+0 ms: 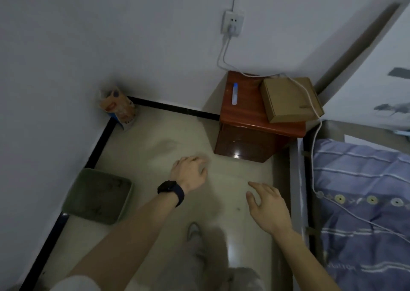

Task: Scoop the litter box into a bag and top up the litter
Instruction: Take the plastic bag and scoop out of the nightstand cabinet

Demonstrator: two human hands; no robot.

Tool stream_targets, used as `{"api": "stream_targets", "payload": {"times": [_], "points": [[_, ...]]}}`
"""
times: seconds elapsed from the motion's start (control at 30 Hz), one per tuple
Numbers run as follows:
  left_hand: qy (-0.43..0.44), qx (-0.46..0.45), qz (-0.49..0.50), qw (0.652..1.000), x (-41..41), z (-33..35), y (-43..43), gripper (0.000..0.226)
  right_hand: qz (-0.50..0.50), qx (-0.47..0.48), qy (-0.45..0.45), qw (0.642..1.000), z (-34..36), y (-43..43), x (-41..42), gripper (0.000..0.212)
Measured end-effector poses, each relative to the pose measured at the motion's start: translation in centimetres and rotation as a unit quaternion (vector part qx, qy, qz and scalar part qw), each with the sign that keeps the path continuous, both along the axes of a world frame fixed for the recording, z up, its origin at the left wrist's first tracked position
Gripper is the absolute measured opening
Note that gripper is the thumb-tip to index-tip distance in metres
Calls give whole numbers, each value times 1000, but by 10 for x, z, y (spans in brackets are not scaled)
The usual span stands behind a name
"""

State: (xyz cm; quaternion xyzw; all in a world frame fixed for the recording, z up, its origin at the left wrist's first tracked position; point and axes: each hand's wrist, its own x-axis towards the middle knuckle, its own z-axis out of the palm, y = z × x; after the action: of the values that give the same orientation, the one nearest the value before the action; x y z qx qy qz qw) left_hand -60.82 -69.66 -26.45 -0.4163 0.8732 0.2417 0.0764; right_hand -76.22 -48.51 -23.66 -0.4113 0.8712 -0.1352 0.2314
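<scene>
A green litter box (pixel 97 196) with grey litter sits on the floor against the left wall. An orange and blue litter bag (pixel 118 107) stands upright in the far corner. My left hand (pixel 190 173), with a dark watch on its wrist, hovers over the bare floor with its fingers loosely curled and holds nothing. My right hand (pixel 266 206) is spread open over the floor near the bed frame, also without anything in it. Both hands are to the right of the litter box and apart from it. No scoop or waste bag is in view.
A reddish wooden nightstand (pixel 248 133) stands against the far wall with a cardboard box (pixel 290 99) and a small white and blue tube (pixel 234 93) on it. A bed with a blue striped cover (pixel 359 202) fills the right. A white cable runs from a wall socket (pixel 232 23).
</scene>
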Motion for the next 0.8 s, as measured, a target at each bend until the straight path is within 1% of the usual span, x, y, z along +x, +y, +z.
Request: {"api": "stream_targets", "payload": {"times": [0.17,0.3,0.43,0.57,0.67,0.73,0.8], "points": [[-37,60,-9,997,-42,-63,-36,46,11,58,-21,998,-57,-61,-48,46],[-38,69,6,997,-62,-110,-54,46,15,79,-33,996,-111,-103,-83,50],[-19,65,30,997,-87,-167,-77,45,26,92,-15,995,-180,-138,-110,56],[20,98,59,993,-117,-247,-101,49,26,87,30,995,-264,-168,-131,65],[40,130,56,989,-141,-310,-118,54,44,62,99,992,-326,-190,-145,71],[79,144,62,984,-158,-347,-132,56,58,28,154,986,-365,-209,-156,73],[141,144,88,976,-175,-376,-141,61,52,-2,213,976,-399,-222,-167,75]]}}
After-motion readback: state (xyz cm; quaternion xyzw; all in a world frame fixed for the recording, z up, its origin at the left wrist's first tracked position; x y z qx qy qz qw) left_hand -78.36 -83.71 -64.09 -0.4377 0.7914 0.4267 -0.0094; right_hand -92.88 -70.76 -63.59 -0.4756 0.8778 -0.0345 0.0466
